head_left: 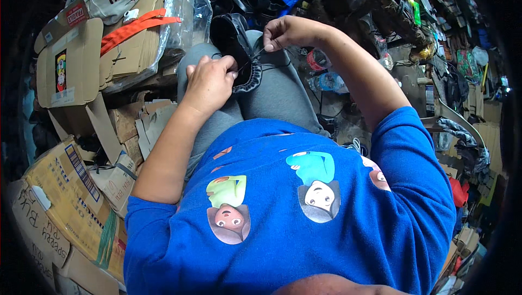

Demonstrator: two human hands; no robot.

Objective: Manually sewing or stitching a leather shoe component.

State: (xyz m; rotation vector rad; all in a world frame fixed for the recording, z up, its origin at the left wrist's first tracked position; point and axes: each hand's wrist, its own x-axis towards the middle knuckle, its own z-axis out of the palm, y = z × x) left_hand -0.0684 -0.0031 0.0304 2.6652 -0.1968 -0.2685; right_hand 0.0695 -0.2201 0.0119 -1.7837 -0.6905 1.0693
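A black shoe (235, 39) rests on my grey-trousered lap (272, 96). My left hand (209, 80) grips the shoe's edge at its near side, fingers closed on the black material. My right hand (287, 31) is raised just right of the shoe, fingers pinched on a thin dark thread (255, 54) that runs down to the shoe's rim. Whether a needle is in the pinch is too small to tell. My blue printed shirt (304, 208) fills the lower frame.
Flattened and stacked cardboard boxes (81, 66) crowd the left side, with an orange strap (136, 26) and a clear plastic bag (187, 7) on top. A plastic bottle (326, 82) lies right of my knee. Dark shoes, tools and clutter (391, 1) pile at the back and right.
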